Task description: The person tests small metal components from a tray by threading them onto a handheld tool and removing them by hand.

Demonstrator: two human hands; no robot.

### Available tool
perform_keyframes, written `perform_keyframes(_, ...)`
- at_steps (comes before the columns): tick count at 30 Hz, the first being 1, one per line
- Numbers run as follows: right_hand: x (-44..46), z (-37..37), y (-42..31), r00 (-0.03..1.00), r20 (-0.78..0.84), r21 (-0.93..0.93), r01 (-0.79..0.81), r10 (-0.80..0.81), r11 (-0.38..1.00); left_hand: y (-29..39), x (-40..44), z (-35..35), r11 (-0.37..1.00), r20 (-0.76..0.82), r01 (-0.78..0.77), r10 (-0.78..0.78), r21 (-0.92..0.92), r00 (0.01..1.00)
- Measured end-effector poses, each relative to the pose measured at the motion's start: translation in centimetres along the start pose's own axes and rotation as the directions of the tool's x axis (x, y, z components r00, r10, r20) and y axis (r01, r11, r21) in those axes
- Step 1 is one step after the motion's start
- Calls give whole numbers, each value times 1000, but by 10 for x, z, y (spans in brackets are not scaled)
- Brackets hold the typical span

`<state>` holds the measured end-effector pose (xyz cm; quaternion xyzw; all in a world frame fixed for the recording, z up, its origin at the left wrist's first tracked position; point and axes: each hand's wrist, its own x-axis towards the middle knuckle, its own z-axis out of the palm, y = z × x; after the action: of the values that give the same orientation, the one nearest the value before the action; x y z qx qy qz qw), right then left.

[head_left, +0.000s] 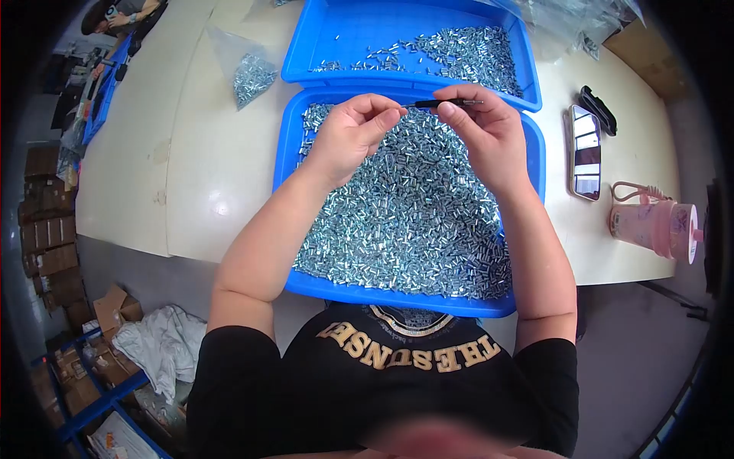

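Between the thumb and fingers of my right hand [493,138] is a slim black pen-like tool [446,102] with thin metal ends, lying roughly level. My left hand [348,141] is closed in a pinch at the tool's left tip; whatever sits between those fingertips is too small to make out. Both hands are above the far part of a blue bin [397,300] filled with small shiny metal pins [405,214]. Behind it stands a second blue bin [359,38], with more of the same pins [482,57] heaped toward its right side.
A clear plastic bag of pins [254,76] lies on the pale table [206,168] at left. At right are a phone [586,153], a black case [598,111] and a pink cup [654,226]. Cardboard boxes [53,237] line the left. Another person [122,17] sits at the far left.
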<state>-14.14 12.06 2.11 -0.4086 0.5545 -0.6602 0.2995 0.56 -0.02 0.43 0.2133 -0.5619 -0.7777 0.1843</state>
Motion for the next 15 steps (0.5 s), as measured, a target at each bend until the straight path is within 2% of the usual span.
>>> perform_keyframes(5,0,0,3,998,56,-16,31,-30,999,-3,0,-3,999,-17,-50,50,2,999)
perform_keyframes(8,0,-1,4,996,84,-52,11,-7,999,-2,0,-7,996,28,36,-34,-84,999)
perform_keyframes(11,0,-1,4,997,74,-58,16,-12,998,-2,-1,-5,1000,-4,8,-8,-4,1000)
perform_keyframes(13,1,-3,-3,992,64,-285,-82,105,955,-3,0,-2,977,-73,-141,154,162,985)
perform_keyframes(14,2,-4,-3,993,64,-285,-82,104,955,-3,0,-2,977,-73,-141,155,162,985)
perform_keyframes(15,4,-6,-3,977,68,-325,-171,203,930,-3,1,-2,942,-61,-218,241,254,969)
